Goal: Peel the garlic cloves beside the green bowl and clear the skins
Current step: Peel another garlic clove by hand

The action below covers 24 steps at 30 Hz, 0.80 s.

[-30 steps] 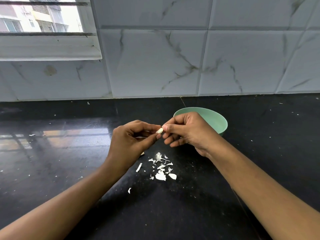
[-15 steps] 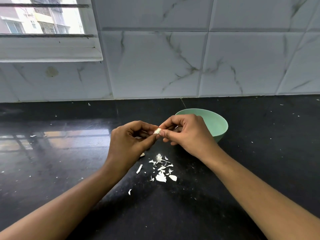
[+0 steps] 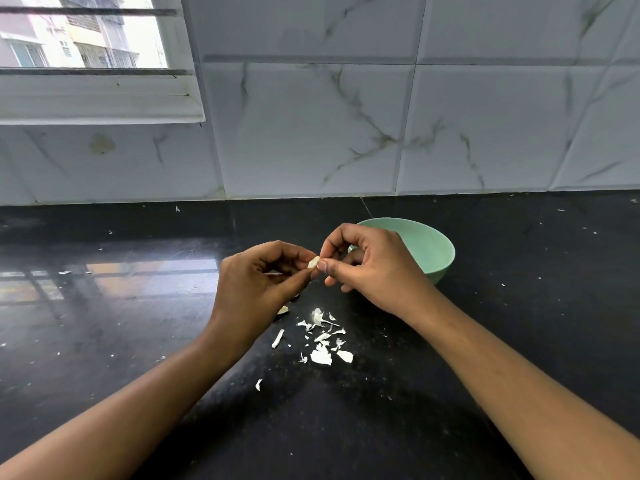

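- While held above the glossy black stone surface [image 3: 485,393], both hands meet just left of the pale green round bowl [image 3: 437,251].
- Left hand [image 3: 256,282]: fingers curled, thumb and forefinger pinching the small whitish garlic clove [image 3: 313,262].
- Right hand [image 3: 372,268]: fingers curled, fingertips pinching the same clove.
- White papery skin scraps [image 3: 322,356] lie scattered on the surface beneath the hands.

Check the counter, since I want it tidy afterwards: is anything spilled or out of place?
Yes: garlic skins lie scattered on the black counter below the left hand and right hand, which pinch a garlic clove; one stray scrap sits nearer the camera. The green bowl stands upright.
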{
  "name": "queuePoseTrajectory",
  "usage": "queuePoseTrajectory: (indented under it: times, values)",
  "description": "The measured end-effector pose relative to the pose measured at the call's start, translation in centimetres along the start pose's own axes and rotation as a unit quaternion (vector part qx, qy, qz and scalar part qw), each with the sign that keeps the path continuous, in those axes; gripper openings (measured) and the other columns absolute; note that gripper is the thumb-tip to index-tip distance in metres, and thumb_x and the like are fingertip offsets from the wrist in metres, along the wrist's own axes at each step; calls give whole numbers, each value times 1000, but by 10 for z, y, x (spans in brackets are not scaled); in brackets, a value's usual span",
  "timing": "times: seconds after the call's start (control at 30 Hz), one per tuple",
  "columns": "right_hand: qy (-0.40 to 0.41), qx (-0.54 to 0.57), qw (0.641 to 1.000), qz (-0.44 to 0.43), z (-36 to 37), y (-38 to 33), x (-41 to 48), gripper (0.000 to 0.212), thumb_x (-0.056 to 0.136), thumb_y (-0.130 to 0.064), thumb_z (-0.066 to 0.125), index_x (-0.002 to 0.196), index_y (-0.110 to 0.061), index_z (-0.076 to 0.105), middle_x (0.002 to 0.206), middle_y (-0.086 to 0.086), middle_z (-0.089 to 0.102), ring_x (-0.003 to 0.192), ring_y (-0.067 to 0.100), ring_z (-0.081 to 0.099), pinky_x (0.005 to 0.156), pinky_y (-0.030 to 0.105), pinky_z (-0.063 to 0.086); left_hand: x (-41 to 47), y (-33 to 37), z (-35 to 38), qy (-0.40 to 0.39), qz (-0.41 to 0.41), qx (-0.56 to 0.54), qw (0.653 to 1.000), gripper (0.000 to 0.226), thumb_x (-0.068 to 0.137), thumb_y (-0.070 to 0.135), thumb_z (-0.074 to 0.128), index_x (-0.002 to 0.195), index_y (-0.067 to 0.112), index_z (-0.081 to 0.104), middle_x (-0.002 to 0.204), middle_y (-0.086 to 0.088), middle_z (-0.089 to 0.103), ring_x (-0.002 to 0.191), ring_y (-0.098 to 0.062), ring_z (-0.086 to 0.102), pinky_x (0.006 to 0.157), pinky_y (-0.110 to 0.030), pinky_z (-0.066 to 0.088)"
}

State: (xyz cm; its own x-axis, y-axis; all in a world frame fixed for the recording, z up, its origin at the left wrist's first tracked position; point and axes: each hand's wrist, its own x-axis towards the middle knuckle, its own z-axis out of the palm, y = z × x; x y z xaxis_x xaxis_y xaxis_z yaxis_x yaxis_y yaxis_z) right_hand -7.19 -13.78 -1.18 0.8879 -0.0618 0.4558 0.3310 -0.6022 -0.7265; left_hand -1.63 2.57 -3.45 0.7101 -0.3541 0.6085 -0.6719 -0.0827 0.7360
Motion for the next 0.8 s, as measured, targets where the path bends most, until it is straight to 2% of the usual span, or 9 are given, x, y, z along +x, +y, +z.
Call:
queuePoseTrajectory:
  times: [0.27, 0.33, 0.5, 0.63, 0.7, 0.8]
  values:
    - [-18, -22, 999, -39, 2, 7, 2, 7, 88, -14, 64, 84, -15, 59, 75, 7, 69, 62, 20, 66, 58, 41, 54, 0, 1, 0, 3, -11, -16, 1000, 20, 65, 27, 78, 83, 19, 73, 73, 4, 72, 65, -5, 67, 59, -17, 54]
    - [-14, -28, 998, -48, 5, 9, 2, 7, 88, -15, 63, 84, -15, 57, 76, 5, 67, 63, 19, 62, 57, 41, 52, 0, 2, 0, 5, -21, -18, 1000, 20, 65, 28, 78, 82, 21, 73, 74, 6, 72, 63, -5, 66, 58, -17, 54]
    - [6, -50, 996, -74, 10, 14, 3, 9, 87, -20, 62, 84, -13, 57, 70, -13, 54, 62, 10, 52, 54, 43, 50, 1, 3, 1, 15, -52, -20, 998, 23, 62, 30, 78, 82, 20, 75, 69, 5, 72, 57, -13, 66, 56, -18, 53]
    - [7, -50, 995, -80, 12, 15, 2, 12, 86, -24, 60, 84, -14, 56, 75, -6, 59, 63, 12, 53, 54, 44, 50, 1, 3, 2, 12, -68, -19, 997, 19, 64, 26, 79, 81, 21, 74, 68, 5, 72, 55, -13, 66, 56, -20, 55]
    - [4, -47, 995, -84, 13, 15, 3, 13, 85, -27, 59, 84, -14, 55, 78, -1, 63, 65, 14, 56, 56, 43, 51, 2, 4, 2, 1, -85, -38, 996, 18, 64, 26, 78, 81, 22, 74, 69, 2, 72, 58, -14, 65, 59, -24, 56]
    - [14, -69, 992, -101, 8, 15, 4, 10, 83, -25, 59, 83, -16, 53, 76, -8, 58, 66, 11, 53, 58, 33, 47, 5, 3, -1, -50, -134, -104, 984, 17, 67, 26, 75, 83, 21, 76, 74, -6, 73, 67, -23, 68, 67, -33, 58]
